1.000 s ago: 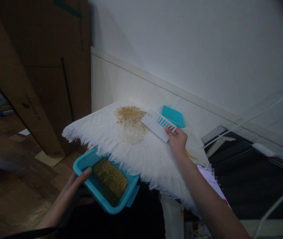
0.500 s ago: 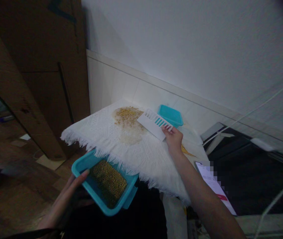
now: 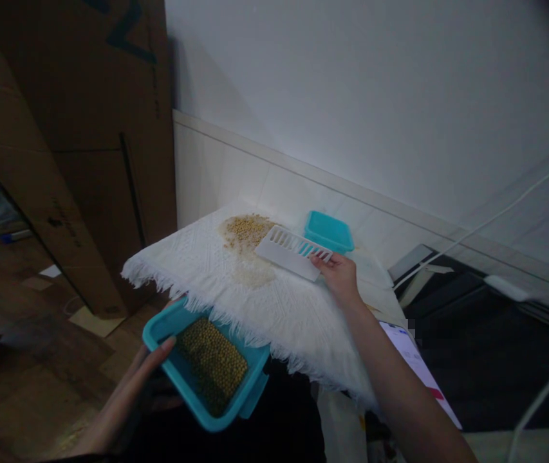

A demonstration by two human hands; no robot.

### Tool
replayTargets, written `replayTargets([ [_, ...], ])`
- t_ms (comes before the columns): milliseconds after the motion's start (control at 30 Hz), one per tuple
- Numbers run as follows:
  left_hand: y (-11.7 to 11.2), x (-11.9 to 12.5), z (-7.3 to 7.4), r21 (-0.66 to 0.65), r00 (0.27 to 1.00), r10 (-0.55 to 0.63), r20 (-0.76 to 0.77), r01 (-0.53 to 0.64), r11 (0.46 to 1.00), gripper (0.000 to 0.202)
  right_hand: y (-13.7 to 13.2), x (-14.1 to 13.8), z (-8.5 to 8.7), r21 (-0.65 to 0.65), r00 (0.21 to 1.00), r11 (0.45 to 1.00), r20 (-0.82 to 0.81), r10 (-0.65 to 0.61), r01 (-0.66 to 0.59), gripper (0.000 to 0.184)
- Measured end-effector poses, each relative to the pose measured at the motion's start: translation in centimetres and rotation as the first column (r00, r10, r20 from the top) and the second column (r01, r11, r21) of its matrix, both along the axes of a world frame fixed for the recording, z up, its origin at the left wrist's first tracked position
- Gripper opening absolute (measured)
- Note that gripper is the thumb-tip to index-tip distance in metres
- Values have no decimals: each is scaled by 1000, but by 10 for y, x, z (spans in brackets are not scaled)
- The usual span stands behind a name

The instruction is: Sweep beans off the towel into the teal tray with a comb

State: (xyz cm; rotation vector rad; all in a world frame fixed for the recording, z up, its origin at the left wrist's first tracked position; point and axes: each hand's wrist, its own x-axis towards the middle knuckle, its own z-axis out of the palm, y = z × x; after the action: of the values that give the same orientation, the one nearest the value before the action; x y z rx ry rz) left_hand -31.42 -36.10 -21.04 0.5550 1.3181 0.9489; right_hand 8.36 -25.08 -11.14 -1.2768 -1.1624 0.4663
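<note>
My left hand [image 3: 146, 370] grips the side of a blue plastic container [image 3: 206, 419], its thumb over the rim. Yellowish-green beans [image 3: 219, 357] fill the container's bottom, and it sits just under the fringed edge of a white cloth [image 3: 197, 257]. In my right hand [image 3: 340, 275] is a flat white plastic piece with a row of slots [image 3: 288, 257], pinched at its right end and tilted over the cloth. Left of that piece lies a spread of yellow soybeans [image 3: 245, 228], with pale small grains [image 3: 252, 275] in front of them.
A second blue container [image 3: 328, 231] stands behind my right hand, near the wall. A phone [image 3: 419, 370] with a lit screen lies right of my forearm, beside a black surface [image 3: 486, 360]. White cables [image 3: 496, 209] cross on the right. Large cardboard boxes [image 3: 95, 193] stand at left.
The slotted white piece has shifted slightly left and toward me, turning flatter across the cloth. My left hand still holds the container in nearly the same place. The view has tilted a little.
</note>
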Motion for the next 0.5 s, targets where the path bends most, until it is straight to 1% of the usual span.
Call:
replayTargets([
  [100, 0, 2, 6, -70, 1000, -6, -1, 6, 998, 112, 3, -20, 4, 26, 1000, 1000, 15, 1, -2, 53],
  [167, 0, 2, 9, -70, 1000, -19, 7, 19, 997, 111, 7, -38, 7, 27, 999, 999, 34, 34, -34, 52],
  [233, 0, 2, 9, -70, 1000, -25, 6, 26, 997, 106, 12, -56, 10, 20, 995, 996, 57, 83, -84, 50],
  [300, 1, 2, 6, -78, 1000, -16, 9, 17, 997, 107, 17, -68, 13, 26, 991, 994, 91, 101, -104, 47],
  [400, 1, 1, -2, -89, 1000, 11, 10, -10, 996, 114, 24, -68, 13, 42, 987, 997, 146, 65, -72, 40],
  [500, 1, 0, -7, -98, 1000, 10, 15, -8, 995, 110, 31, -53, 11, 38, 987, 999, 155, 33, -39, 38],
])
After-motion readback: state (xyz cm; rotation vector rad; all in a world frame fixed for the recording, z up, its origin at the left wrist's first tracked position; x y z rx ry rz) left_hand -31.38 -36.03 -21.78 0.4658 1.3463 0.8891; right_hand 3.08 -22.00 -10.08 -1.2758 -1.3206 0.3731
